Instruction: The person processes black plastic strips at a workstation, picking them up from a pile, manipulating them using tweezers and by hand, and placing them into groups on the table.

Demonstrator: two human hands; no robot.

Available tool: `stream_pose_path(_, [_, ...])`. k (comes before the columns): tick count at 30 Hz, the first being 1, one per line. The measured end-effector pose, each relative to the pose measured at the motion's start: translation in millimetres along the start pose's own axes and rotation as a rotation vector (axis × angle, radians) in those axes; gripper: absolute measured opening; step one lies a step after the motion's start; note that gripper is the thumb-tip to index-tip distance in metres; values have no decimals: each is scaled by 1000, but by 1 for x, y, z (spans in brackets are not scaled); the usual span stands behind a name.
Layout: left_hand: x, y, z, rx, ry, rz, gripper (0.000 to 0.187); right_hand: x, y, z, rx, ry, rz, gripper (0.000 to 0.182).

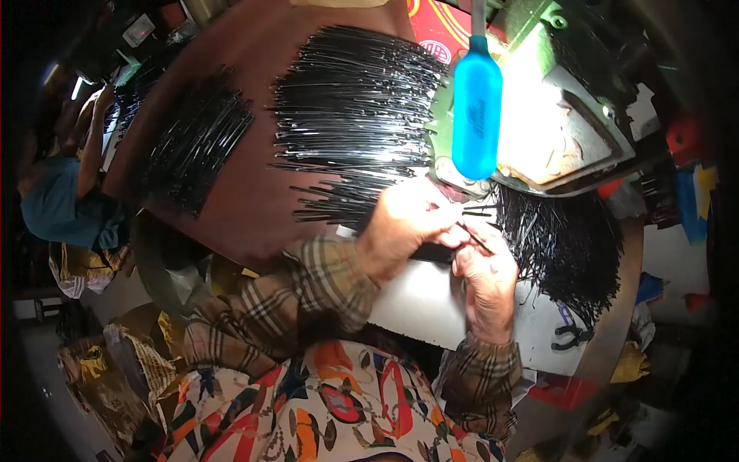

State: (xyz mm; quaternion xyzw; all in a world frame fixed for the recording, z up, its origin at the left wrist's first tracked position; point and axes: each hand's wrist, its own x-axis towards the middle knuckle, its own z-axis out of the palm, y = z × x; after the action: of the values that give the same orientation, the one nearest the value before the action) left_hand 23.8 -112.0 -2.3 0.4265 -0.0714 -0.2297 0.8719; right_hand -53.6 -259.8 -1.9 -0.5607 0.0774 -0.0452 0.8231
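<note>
A thin black strip (479,239) is held at a slant between two bare hands, above the near part of a table whose white surface (419,308) shows below them. The left hand (404,219) is nearly closed, its thumb and fingers pinched together at the strip's upper end. The right hand (488,277) is also narrow, its curled fingers gripping the lower end. A couple of other short black strips poke out just beside the left fingertips; whether that hand holds them is unclear.

Just beyond the left hand, toward the table's far edge, a broad stack of black strips (354,108) lies in roughly parallel rows on a reddish-brown surface (262,46). A smaller bundle (196,150) lies nearer the left edge. Right of the hands, a dense, tangled heap of black strips (570,246) spreads toward the table's curved right edge. Below it lie dark-jawed pliers (571,336).

A bright blue, rounded object (477,115) on a pale stem is above the hands, in front of a brightly lit metal machine (550,142).

At the near right edge is a red, tray-like item (566,390), its contents too unclear to tell. Beyond the left edge, a clear bag (86,266) holds something yellowish, near another person in blue (61,204).
</note>
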Motion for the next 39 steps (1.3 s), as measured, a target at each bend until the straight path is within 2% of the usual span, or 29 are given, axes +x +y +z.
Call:
stream_pose_path(3, [-11,-1,6,16,61,-81,10,3,15,-4,171,127,-37,22])
stream_pose_path(6, [-15,10,7,109,76,-131,9,7,13,-2,207,132,-4,21])
stream_pose_path(7, [-13,6,3,148,57,-91,9,9,10,-1,202,161,45,23])
stream_pose_path(9, [-19,11,6,205,87,-166,18,11,7,-4,262,114,54,26])
stream_pose_path(10, [-20,12,6,296,107,-176,22,12,8,-3,157,155,20,27])
stream_pose_path(11, [-18,10,2,467,57,-18,25,13,6,2,120,137,-24,22])
stream_pose_path(12, [-16,6,-2,652,16,122,29,16,7,-2,71,16,-53,15])
stream_pose_path(13, [-14,2,-6,674,32,188,29,15,3,-9,-196,-8,22,21])
stream_pose_path(14, [-13,-1,-10,694,33,246,30,12,0,2,-160,-79,-9,29])
stream_pose_path(15, [-12,1,-11,736,18,211,29,10,-2,4,-223,-98,40,35])
stream_pose_path(16, [-14,9,-9,767,-11,170,28,10,-6,15,-181,-241,-13,33])
stream_pose_path(18, [-22,19,-1,769,-53,100,26,11,-9,20,-245,-319,21,33])
stream_pose_path(19, [-17,2,-6,846,19,281,25,13,-10,23,-273,-336,45,34])
stream_pose_path(20, [-16,3,-8,881,-1,248,25,14,-10,26,-293,-360,65,34])
stream_pose_path(22, [-18,5,-10,868,-33,254,23,17,-9,30,-324,-395,94,35])
stream_pose_path(25, [-21,7,-13,819,84,344,21,18,-9,31,-364,-420,130,35])
stream_pose_path(29, [-22,18,-11,574,235,284,17,20,-8,30,-389,-405,161,37])
stream_pose_path(32, [-25,26,-5,332,225,104,16,19,-5,27,-397,-368,172,37])
stream_pose_path(33, [-7,-2,-17,485,218,389,13,19,-5,26,-396,-355,175,38])
stream_pose_path(35, [-20,4,-2,533,280,494,12,18,-3,24,-396,-328,181,38])
stream_pose_path(38, [-19,0,-2,574,276,535,11,17,-1,19,-393,-299,194,39])
stream_pose_path(39, [-17,6,-5,527,233,478,11,16,-1,19,-389,-287,199,39])
